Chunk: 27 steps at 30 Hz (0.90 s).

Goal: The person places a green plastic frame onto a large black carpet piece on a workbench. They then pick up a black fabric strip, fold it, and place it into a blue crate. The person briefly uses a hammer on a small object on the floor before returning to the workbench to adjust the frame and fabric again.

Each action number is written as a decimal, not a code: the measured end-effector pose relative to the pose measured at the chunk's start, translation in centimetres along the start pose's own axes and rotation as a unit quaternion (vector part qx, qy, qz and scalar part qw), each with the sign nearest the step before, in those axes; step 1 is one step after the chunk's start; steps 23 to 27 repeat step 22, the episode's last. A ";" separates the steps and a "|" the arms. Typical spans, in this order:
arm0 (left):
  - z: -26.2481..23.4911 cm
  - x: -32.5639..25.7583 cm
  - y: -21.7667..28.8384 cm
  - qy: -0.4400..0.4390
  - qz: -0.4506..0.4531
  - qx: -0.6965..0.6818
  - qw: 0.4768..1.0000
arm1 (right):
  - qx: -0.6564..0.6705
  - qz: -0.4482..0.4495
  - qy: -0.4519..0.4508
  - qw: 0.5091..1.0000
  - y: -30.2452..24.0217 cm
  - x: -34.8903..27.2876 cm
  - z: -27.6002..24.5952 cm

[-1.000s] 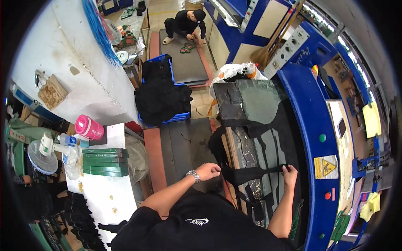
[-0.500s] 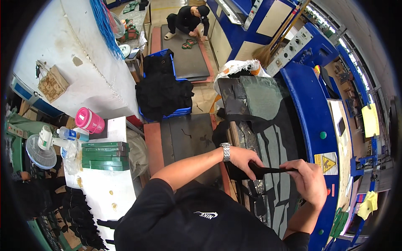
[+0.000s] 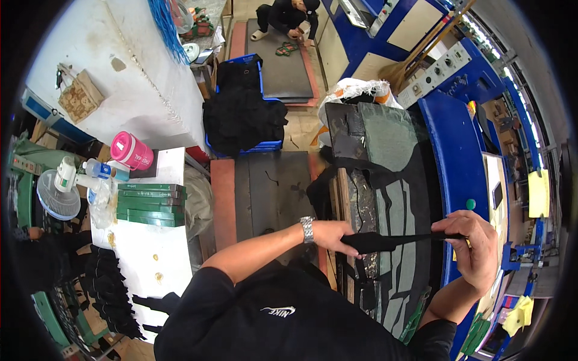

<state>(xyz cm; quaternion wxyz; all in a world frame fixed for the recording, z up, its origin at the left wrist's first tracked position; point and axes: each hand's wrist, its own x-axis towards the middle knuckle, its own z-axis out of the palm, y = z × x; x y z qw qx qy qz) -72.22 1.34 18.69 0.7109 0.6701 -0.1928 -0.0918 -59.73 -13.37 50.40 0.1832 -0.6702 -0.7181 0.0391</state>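
Since a moment ago, both hands were raised slightly; black strip [image 3: 397, 242] is held taut, left hand [image 3: 334, 234] at 9 o'clock, right hand [image 3: 475, 249] at 3, both closed on it.

The fabric strip [image 3: 397, 242] stretched between the hands is plain black. At nine o'clock stands a bright pink jug [image 3: 130, 150] with a white patch, and just below it a stack of dark green flat boxes [image 3: 150, 204] on a white table [image 3: 141, 253]. The machine frame [image 3: 451, 156] at three o'clock is deep blue, with a green button [image 3: 470, 204]. At twelve o'clock a blue crate [image 3: 244, 102] holds black cloth.
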 end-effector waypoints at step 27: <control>9.8 3.5 -0.8 0.085 -0.063 -0.140 0.984 | 0.170 -0.134 0.150 0.965 14.0 -4.3 1.2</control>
